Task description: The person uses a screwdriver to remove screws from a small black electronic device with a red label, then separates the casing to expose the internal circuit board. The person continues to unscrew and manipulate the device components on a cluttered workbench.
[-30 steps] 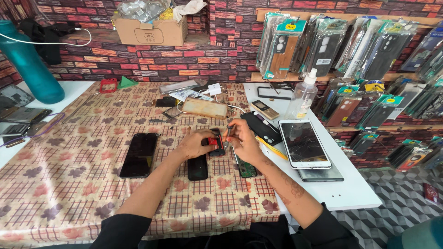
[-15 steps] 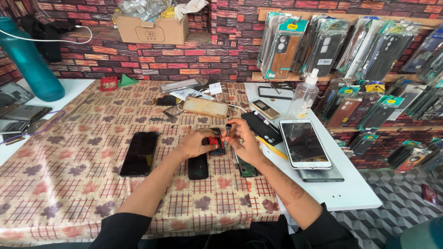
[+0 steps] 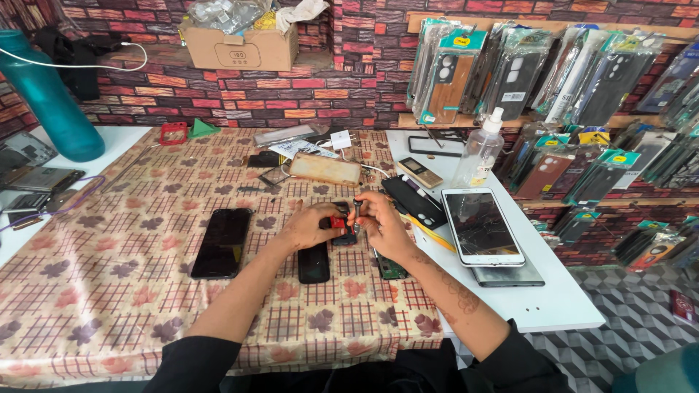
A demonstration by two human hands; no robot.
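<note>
1. At the middle of the patterned tablecloth point(image 3: 109, 306), the left hand point(image 3: 309, 227) and right hand point(image 3: 384, 229) meet over a small red-and-black tool point(image 3: 338, 223).
2. The left hand's fingers are curled closed around the tool's red part, gripping it from 9 o'clock.
3. The right hand's fingers are pinched on a thin dark screwdriver shaft point(image 3: 357, 211) that stands nearly upright at the tool's 3 o'clock side; whether shaft and tool are joined I cannot tell.
4. Directly under the hands, at 6 o'clock, a small black phone point(image 3: 314, 262) lies flat on the cloth, just beside the left wrist.
5. At 5 o'clock of the right hand, a green circuit board point(image 3: 390, 268) shows partly from beneath the wrist.
6. At 9 o'clock, well apart from the left hand, a larger black phone point(image 3: 222, 241) lies face up.
7. At 12 o'clock, a tan phone case point(image 3: 325, 169) lies across the cloth.
8. At 3 o'clock, on the white table point(image 3: 553, 306), a white-framed phone point(image 3: 480, 225) with a cracked screen rests on a dark slab, with a black phone back cover point(image 3: 412, 200) between it and the right hand.
9. At 1 o'clock stands a clear spray bottle point(image 3: 480, 149); at far 10 o'clock, a teal bottle point(image 3: 51, 102).
</note>
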